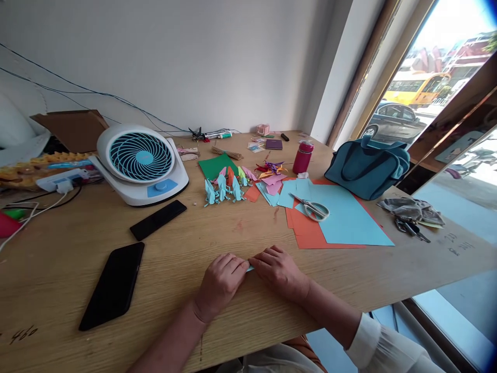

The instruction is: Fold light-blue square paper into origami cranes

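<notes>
Nearer the person than the scissors [316, 210], and to their left, the left hand [223, 282] and the right hand [279, 272] meet low over the table [174, 290] at a small light blue paper piece [250, 268]. Each grip is closed, fingertips drawn in on the piece from opposite sides, probably so that 1 hand steadies it while the other presses. The fingers cover most of it, so its shape cannot be told.

The scissors rest on a large light blue sheet [353, 217] that overlaps orange sheets [310, 235], likely put there to be within the right hand's reach. Left of the scissors, a cluster of light blue paper figures [223, 189] sits just in front of a green sheet [217, 165], perhaps grouped there to spare them a knock from the arms. Well to the left of the scissors stand a fan [142, 158] and, nearer the person, 2 black phones [112, 285]. Beyond the scissors are a red bottle [303, 158] and, to the right, a blue bag [367, 166], presumably set back from the handwork.
</notes>
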Available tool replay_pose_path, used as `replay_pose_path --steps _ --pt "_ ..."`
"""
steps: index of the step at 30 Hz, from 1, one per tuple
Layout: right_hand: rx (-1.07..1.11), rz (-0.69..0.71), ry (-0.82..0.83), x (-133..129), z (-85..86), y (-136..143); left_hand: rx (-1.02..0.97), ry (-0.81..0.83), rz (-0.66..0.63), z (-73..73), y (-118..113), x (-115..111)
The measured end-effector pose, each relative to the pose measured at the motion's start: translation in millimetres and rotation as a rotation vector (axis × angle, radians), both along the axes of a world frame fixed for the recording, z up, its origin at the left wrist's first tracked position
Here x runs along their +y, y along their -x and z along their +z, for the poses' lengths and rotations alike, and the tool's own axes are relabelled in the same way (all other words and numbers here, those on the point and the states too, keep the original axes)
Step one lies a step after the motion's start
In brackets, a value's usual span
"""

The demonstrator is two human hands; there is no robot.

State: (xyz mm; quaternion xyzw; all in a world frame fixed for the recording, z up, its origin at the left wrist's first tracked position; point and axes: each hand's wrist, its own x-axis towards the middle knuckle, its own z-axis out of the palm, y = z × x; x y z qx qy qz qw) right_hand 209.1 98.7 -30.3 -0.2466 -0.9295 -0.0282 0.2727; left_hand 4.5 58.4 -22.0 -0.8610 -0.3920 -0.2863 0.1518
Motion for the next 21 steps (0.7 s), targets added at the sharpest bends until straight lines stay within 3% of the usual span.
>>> replay_pose_path --steps 9,21 --pt "0.020 0.000 0.047 0.8 -0.7 1.1 -0.044 0.073 -0.016 -4.4 0.4 -0.1" --pt "0.051 -0.023 0.042 -0.6 1.6 5.3 0.014 0.003 0.013 -5.1 0.4 -1.7"
